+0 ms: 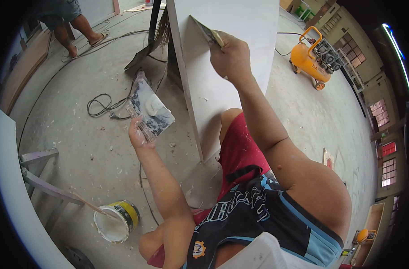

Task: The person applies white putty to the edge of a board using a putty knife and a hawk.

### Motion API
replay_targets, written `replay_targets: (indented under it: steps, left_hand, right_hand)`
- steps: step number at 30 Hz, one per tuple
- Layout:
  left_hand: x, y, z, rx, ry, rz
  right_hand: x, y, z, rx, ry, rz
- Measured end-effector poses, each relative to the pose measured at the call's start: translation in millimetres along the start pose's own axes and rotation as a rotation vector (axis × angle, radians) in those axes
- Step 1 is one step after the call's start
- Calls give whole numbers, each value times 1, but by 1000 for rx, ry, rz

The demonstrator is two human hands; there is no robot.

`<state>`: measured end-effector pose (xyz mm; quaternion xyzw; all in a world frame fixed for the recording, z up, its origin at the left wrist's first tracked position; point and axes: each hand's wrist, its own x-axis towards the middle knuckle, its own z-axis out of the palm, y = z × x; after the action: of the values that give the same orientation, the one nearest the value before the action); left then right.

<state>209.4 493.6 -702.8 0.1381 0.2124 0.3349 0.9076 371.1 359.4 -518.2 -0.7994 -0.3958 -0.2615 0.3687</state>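
My right hand (pixel 230 56) is closed round the handle of a putty knife (pixel 208 31). Its blade lies against the upper left part of a large white panel (pixel 240 22), near the panel's left edge. My left hand (pixel 141 133) grips a flat, dark, putty-smeared board (pixel 156 130) by its side. A mound of white putty (pixel 154 106) sits on that board, which is held out over the floor to the left of the panel. A small white scrap lies on the panel below my right hand.
A bucket (pixel 112 228) with white residue and a stick stands low left, beside trestle legs (pixel 52 186). Cables (pixel 105 104) and a shovel (pixel 139 57) are left of the panel. Far left, another person's legs (pixel 81 24) show. An orange air compressor (pixel 310 60) stands right.
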Motion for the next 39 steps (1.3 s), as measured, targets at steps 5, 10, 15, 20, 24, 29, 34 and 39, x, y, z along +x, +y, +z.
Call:
replay_targets:
  steps: [5, 10, 15, 20, 24, 29, 34, 39]
  left_hand:
    - [1, 20, -13, -101, -110, 51]
    - [-19, 33, 7, -70, 31, 119]
    - [-33, 43, 27, 125, 140, 261]
    - [-11, 44, 6, 314, 138, 387]
    - [9, 47, -13, 372, 176, 458]
    - [2, 75, -38, 275, 27, 380]
    - [-13, 87, -55, 1349, -386, 1414]
    - [-39, 84, -29, 1365, -363, 1427]
  right_hand:
    - [-18, -11, 10, 48, 21, -172]
    - [-34, -10, -8, 173, -303, -140]
    - [-36, 57, -41, 849, -117, 356]
    - [-16, 218, -99, 539, 228, 540]
    - [-9, 336, -141, 347, 327, 705]
    - [3, 385, -119, 458, 339, 882]
    - [38, 428, -94, 496, 395, 867]
    - [88, 395, -69, -22, 117, 707]
